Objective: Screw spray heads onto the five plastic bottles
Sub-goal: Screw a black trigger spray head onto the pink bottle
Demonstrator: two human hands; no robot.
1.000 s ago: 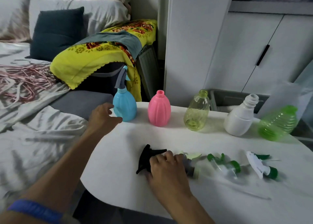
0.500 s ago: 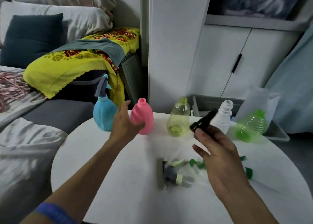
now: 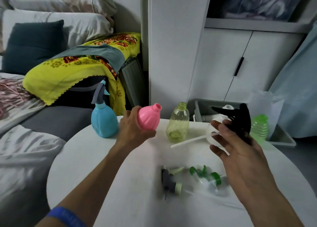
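My left hand (image 3: 133, 130) grips the pink bottle (image 3: 148, 118), lifted off the table and tilted to the right, its neck bare. My right hand (image 3: 238, 151) holds the black spray head (image 3: 238, 119) up high, its white dip tube (image 3: 193, 139) pointing left toward the pink bottle. The blue bottle (image 3: 104, 122) stands at the left with a grey spray head on it. A yellow-green bottle (image 3: 178, 124), a white bottle (image 3: 217, 120) and a green bottle (image 3: 259, 127) stand bare-necked along the far edge. The white bottle is partly hidden by my right hand.
On the round white table (image 3: 103, 166) lie a grey spray head (image 3: 169, 180) and a green spray head (image 3: 207, 175), just left of my right wrist. A bed with a yellow cloth (image 3: 72, 69) is at the left; a grey bin (image 3: 202, 106) and white cabinet behind.
My left hand closed on the pink bottle and lifted it, tilting it right. My right hand, having picked the black spray head off the table, raised it further to the right.
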